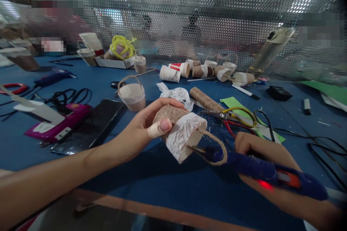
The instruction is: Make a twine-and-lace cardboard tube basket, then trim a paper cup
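Note:
My left hand [143,124], with a tan bandage round the thumb, is closed round a small paper cup [187,130] wrapped in jute twine and white lace. The cup lies tilted on its side, its mouth facing right, and a twine handle [221,144] loops out from the rim. In my right hand [253,144] is a blue hot glue gun [257,168] with a red light glowing on its side. The metal nozzle touches or nearly touches the inside of the rim, by one end of the handle. Part of the gun passes behind the loop.
Behind the cup lie white lace ribbon [179,95], a twine roll [206,99] and scissors [238,115]. A finished basket [132,95], a dark phone [92,122] and a purple tool [59,122] are at left. Several wrapped cups stand before a perforated metal screen [168,36]. Cables lie at right.

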Available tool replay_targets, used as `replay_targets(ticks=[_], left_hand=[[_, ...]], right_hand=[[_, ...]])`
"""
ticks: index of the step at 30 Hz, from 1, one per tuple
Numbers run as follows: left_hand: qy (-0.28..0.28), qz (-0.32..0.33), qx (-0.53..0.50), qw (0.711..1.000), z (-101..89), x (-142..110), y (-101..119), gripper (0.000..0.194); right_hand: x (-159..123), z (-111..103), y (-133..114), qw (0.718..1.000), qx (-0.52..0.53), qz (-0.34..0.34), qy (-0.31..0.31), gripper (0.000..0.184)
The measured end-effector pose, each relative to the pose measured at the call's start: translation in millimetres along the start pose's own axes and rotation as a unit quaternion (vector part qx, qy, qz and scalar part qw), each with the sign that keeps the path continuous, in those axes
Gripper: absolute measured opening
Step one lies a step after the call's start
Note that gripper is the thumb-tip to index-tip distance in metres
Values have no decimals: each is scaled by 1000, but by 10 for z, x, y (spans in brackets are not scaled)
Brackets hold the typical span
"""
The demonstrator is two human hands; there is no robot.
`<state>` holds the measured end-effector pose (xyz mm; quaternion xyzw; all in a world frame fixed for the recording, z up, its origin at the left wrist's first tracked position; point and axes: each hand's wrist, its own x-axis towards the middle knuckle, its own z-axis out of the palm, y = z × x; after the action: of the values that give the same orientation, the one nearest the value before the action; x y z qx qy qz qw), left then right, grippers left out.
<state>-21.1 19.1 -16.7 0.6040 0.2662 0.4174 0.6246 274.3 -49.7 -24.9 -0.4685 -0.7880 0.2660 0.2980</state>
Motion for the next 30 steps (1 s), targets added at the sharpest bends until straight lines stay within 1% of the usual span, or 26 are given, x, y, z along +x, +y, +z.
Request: replay_targets(ticks=[6, 12, 23, 30], left_hand=[[0, 8, 14, 1000, -9, -5, 2, 49], [-16, -5, 12, 1000, -12, -9, 11, 47], [-21, -8, 12, 1000, -6, -9, -6, 47], [-26, -25, 36, 999, 1, 1, 8, 50]], right_hand=[[-45, 0, 2, 1000, -14, 5, -14, 18], [-40, -4, 12, 999, -32, 2, 1, 20], [-32, -8, 17, 999, -43, 12, -9, 23], [-42, -18, 25, 997, -73, -6, -15, 23]])
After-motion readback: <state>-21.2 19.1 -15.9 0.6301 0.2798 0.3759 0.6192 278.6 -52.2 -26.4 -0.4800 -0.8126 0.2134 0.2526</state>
